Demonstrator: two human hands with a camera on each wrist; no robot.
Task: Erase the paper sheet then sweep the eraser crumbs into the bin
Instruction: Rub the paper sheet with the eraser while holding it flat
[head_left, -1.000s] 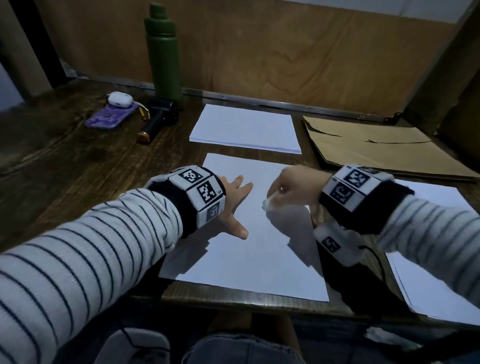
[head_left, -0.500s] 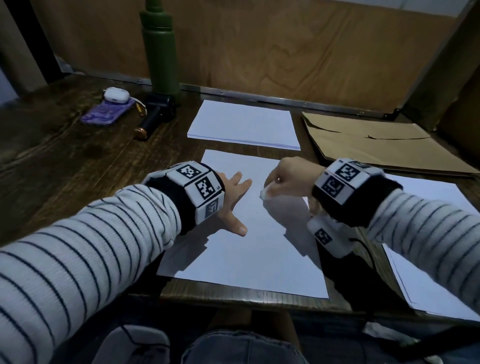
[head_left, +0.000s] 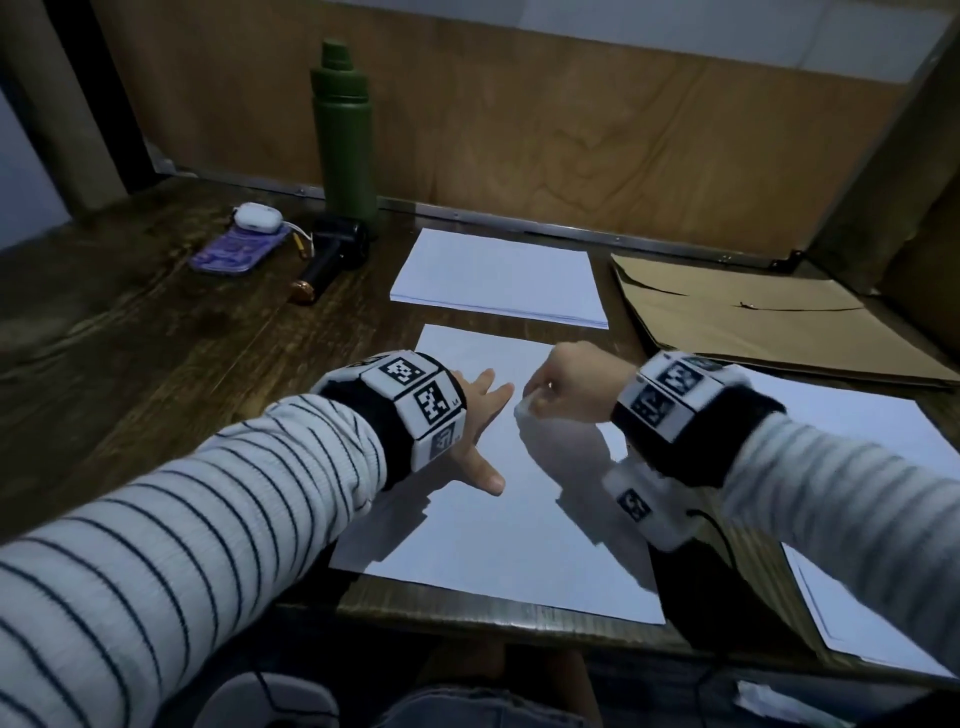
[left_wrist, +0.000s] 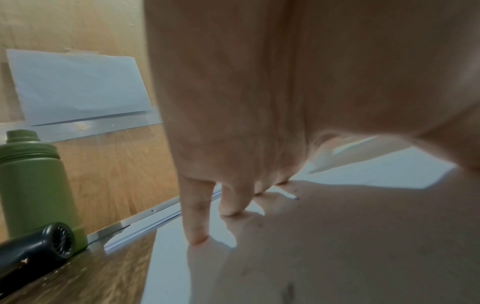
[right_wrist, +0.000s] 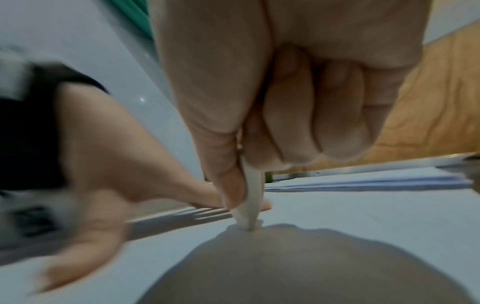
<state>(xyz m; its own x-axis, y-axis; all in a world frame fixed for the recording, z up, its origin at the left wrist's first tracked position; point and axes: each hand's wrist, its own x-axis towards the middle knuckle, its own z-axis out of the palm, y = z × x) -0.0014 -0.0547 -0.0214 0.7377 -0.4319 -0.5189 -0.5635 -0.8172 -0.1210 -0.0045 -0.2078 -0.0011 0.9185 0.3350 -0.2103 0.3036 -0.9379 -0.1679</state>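
Observation:
A white paper sheet (head_left: 519, 530) lies on the wooden desk in front of me. My left hand (head_left: 480, 415) lies flat on it with fingers spread, pressing it down; the left wrist view shows the fingertips (left_wrist: 198, 239) on the sheet (left_wrist: 168, 267). My right hand (head_left: 563, 382) pinches a thin white eraser (head_left: 521, 409) whose tip touches the paper just right of the left fingers. In the right wrist view the eraser (right_wrist: 250, 207) sits between thumb and curled fingers, its tip on the sheet (right_wrist: 363, 209). A few dark crumbs (left_wrist: 296, 197) lie near the left fingers. No bin is in view.
A stack of white paper (head_left: 498, 280) lies behind the sheet, a brown envelope (head_left: 769, 322) at back right, more sheets (head_left: 872, 519) at right. At back left stand a green bottle (head_left: 343, 135), a black cylindrical device (head_left: 332, 254) and a purple case with a white earbud box (head_left: 239, 244).
The right hand with the eraser has shifted slightly left and away on the sheet, closer to the left fingers. The left hand stays pressed flat.

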